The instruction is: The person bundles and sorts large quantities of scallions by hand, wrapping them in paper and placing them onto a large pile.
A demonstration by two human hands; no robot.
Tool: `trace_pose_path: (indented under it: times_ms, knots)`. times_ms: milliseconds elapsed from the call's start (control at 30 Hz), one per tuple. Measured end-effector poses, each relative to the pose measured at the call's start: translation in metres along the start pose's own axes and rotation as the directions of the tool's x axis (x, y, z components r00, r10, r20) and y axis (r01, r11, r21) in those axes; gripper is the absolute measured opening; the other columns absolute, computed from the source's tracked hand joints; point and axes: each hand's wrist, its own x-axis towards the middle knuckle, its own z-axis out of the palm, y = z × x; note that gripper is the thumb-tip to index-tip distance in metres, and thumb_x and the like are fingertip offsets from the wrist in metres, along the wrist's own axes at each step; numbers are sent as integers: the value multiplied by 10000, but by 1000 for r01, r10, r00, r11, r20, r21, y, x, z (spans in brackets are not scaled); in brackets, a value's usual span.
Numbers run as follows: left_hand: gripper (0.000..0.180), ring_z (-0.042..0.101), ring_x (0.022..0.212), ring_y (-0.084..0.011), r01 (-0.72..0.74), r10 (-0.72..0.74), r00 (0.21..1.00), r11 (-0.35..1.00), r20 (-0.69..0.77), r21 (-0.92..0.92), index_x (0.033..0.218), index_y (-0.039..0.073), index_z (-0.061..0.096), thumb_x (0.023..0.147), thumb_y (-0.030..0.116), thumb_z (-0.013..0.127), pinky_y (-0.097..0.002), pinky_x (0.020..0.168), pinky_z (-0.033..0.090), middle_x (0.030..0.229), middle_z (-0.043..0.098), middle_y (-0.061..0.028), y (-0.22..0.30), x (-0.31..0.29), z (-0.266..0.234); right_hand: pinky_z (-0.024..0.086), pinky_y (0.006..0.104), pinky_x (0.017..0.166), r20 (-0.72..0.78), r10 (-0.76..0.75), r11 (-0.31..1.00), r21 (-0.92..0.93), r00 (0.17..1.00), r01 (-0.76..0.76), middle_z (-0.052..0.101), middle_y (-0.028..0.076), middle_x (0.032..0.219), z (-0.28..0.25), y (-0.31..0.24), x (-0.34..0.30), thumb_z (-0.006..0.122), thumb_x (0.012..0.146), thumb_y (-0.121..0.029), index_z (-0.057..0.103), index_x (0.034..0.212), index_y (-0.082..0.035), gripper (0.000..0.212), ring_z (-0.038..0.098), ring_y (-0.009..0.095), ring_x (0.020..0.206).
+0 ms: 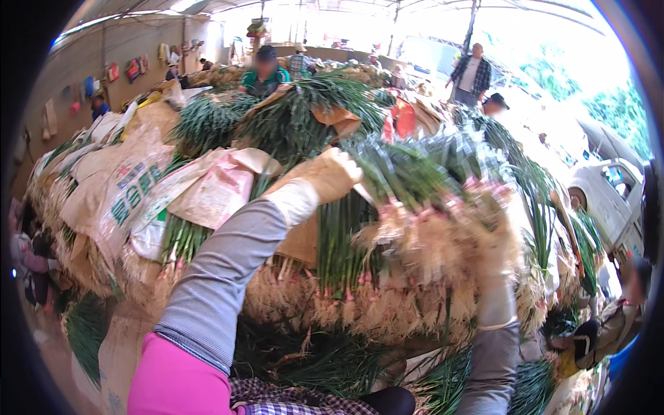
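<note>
My left hand (319, 176), in a tan work glove, reaches over the pile with its fingers curled closed. A pale strip (366, 195) runs down from its fingertips; I cannot make out what it is. Beside it, a loose bundle of green onions (422, 190) is smeared by motion, leaves upward and pinkish bulbs with shaggy tan roots hanging below. At the right end of these roots is my right hand (494, 242), also gloved and badly blurred, its fingers not distinguishable. More green onions (342, 249) hang in front, roots down, just below my left hand.
A large heap of onions spreads ahead, partly covered by woven sacks (114, 183). Loose green leaves (304, 356) lie close to my lap. Several people are around the heap; one in a checked shirt (472, 75) stands behind it. A white truck (609, 187) is at the right.
</note>
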Motion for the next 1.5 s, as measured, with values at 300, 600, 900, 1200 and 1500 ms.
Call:
trace_pose_path:
  times_ms: [300, 600, 900, 1200, 1500]
  knots:
    - [145, 640, 718, -209, 401, -405, 794, 910, 453, 109, 797, 93, 655, 763, 154, 528, -366, 674, 475, 763, 669, -66, -7, -283, -5, 433, 314, 950, 323, -146, 982, 165, 935, 96, 543, 61, 1165, 216, 93, -137, 707, 699, 84, 487, 1244, -86, 612, 514, 190, 1115]
    - [101, 616, 745, -224, 563, -564, 773, 821, 289, 97, 754, 113, 593, 750, 150, 499, -337, 723, 468, 738, 621, -75, -6, -312, -5, 404, 338, 944, 288, -124, 992, 32, 950, 119, 537, 103, 1193, 218, 99, -168, 732, 699, 25, 441, 1303, -58, 675, 503, 222, 1099]
    - [554, 423, 1238, -335, 635, -601, 771, 753, 211, -173, 1244, -30, 478, 694, -92, 446, -394, 1071, 314, 1295, 480, -208, 45, -331, -60, 382, 407, 994, 263, -61, 870, -459, 963, 180, 474, 261, 1278, 122, 33, -252, 598, 765, -55, 512, 1262, -71, 505, 465, 408, 1172]
    - [388, 561, 887, -333, 639, -477, 766, 642, 431, -424, 1179, 18, 522, 795, -35, 504, -426, 880, 412, 971, 576, -157, 152, -360, -118, 373, 402, 994, -546, 341, 234, -739, 765, -632, 481, 201, 1245, -164, 212, -367, 710, 708, -195, 326, 1369, -16, 786, 459, 358, 1146]
    - [409, 541, 1019, -375, 760, -547, 595, 620, 589, -192, 1197, -7, 500, 788, 0, 486, -405, 900, 427, 1088, 559, -208, 187, -361, -82, 151, 469, 1125, -809, 454, -138, -478, 374, -867, 75, 162, 1530, -284, 344, -284, 861, 541, -402, -26, 1463, -48, 1327, 118, 286, 1412]
